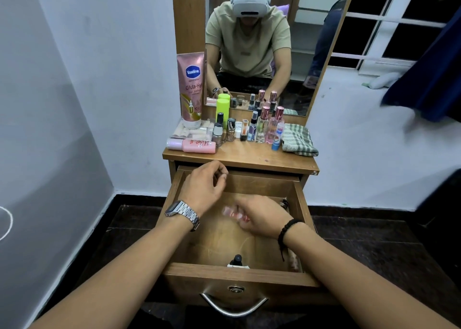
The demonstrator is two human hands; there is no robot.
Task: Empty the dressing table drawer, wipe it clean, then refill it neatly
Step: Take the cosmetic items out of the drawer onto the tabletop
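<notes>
Drawer [298, 199]: pulled well out from under the worktop, its wooden floor mostly bare and scuffed, so it looks nearly emptied.
Leftovers: a small dark-capped bottle [237, 260] stands against the inside of the front panel; something dark [284, 203] sits in the far right corner and something pinkish [293, 260] lies along the right wall near the front, both too hidden to name.
Right hand [262, 217]: down inside the drawer, fingers curled round a small clear bottle [233, 212] with a red or pink part; the bottle is blurred, so I cannot say more about it.
Left hand [204, 187]: raised over the drawer's far left corner, just below the worktop edge, fingers bent and pinched together; it may hold something tiny, but I cannot tell.
Worktop [249, 157]: carries a crowd of nail polish and perfume bottles, a tall pink lotion tube [191, 89], a pink bottle lying on its side [192, 146] and a green can [222, 110].
Cloth [298, 139]: folded, striped, at the right end of the worktop, untouched.
Step in hand: emptying, by my reading; wiping has not begun.
Next move: lift the clear bottle up to a free patch at the front of the worktop without knocking the upright bottles, then collect the leftovers before reaching for the cloth.
</notes>
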